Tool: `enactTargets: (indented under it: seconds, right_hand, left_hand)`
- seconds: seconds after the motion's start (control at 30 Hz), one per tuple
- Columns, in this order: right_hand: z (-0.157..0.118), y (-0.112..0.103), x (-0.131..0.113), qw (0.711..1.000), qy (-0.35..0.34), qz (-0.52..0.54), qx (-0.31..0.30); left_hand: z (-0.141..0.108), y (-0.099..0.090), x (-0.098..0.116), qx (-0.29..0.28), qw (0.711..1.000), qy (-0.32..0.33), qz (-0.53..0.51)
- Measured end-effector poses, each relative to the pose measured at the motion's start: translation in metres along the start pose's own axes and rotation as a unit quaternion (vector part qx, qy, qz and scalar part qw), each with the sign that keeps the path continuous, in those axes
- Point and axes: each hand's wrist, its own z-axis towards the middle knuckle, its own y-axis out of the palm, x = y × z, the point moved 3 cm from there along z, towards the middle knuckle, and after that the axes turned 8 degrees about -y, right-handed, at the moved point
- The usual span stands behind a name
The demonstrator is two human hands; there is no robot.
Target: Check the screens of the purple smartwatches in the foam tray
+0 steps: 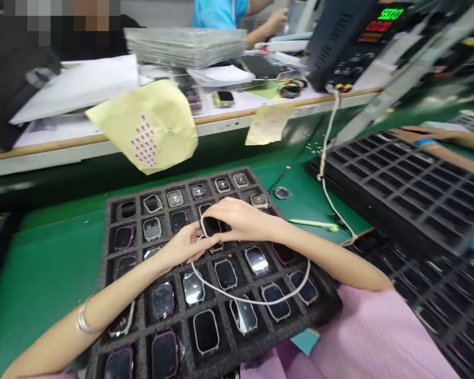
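Observation:
Above a black foam tray (pixel 237 345), both hands meet at a smartwatch body (pixel 211 226) with a dark screen and no strap. My right hand (pixel 237 218) grips it from the right, fingers over its top edge and thumb below. My left hand (pixel 191 243) is closed at the watch's lower left, with a white cable (pixel 256 302) coming out from under its fingers. The cable loops across the tray toward my right forearm. Whether its hidden end touches the watch's back I cannot tell. Several similar watch bodies, such as a silver-framed one (pixel 206 331), lie in the tray's compartments.
A green bench top (pixel 43 268) carries the tray. At right stand stacked compartment trays (pixel 383 195), with a co-worker's hands (pixel 430 134) on them. A round metal piece (pixel 281 192) lies behind the tray. The shelf (pixel 225 123) holds papers and a power supply (pixel 343 47).

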Motion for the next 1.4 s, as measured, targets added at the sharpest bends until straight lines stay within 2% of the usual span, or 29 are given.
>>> enactTargets:
  seconds: [0.17,0.27,0.37,0.43,0.47,0.5,0.57,0.63,0.73,0.93,1.07,1.23,1.4]
  right_hand:
    - [0.003,0.020,-0.002,0.998,-0.007,-0.008,0.062]
    - [0.001,0.022,-0.007,0.996,-0.009,-0.032,0.082]
    - [-0.009,0.010,-0.002,0.997,-0.006,-0.008,0.080]
    - [-0.024,-0.006,0.011,0.995,0.045,-0.014,0.089]
    - [-0.034,-0.014,0.020,0.991,0.092,-0.038,0.094]
    - [-0.044,-0.021,0.029,0.984,0.141,-0.073,0.084]
    - [-0.065,-0.027,0.046,0.966,0.221,-0.129,0.025]
    - [-0.079,-0.027,0.057,0.956,0.258,-0.137,-0.026]
    - [-0.084,-0.024,0.064,0.955,0.268,-0.115,-0.053]
    - [-0.077,-0.025,0.080,0.957,0.269,-0.053,-0.093]
    - [-0.077,-0.028,0.085,0.961,0.263,-0.028,-0.085]
    - [-0.078,-0.028,0.085,0.955,0.289,0.036,-0.051]
    - [-0.076,-0.028,0.089,0.949,0.297,0.085,-0.058]
  left_hand:
    - [0.001,-0.001,-0.002,0.036,0.999,0.026,-0.001]
    - [0.000,-0.001,-0.001,0.065,0.997,0.043,-0.024]
    - [-0.003,-0.001,0.001,0.065,0.996,0.048,-0.045]
    - [-0.004,-0.003,0.001,0.060,0.996,0.041,-0.061]
    - [-0.004,-0.003,0.001,0.058,0.996,0.037,-0.065]
    - [-0.004,-0.004,0.000,0.056,0.996,0.035,-0.066]
    - [-0.002,-0.004,-0.002,0.053,0.996,0.039,-0.055]
    - [-0.001,-0.005,-0.005,0.049,0.997,0.046,-0.042]
    - [0.001,-0.004,-0.008,0.038,0.998,0.053,-0.025]
    - [-0.001,-0.004,-0.007,0.015,0.998,0.066,0.007]
    - [-0.001,-0.004,-0.006,0.013,0.998,0.066,0.014]
    - [-0.001,-0.005,-0.007,0.016,0.998,0.062,0.018]
    - [0.001,-0.006,-0.010,0.016,0.998,0.059,0.012]
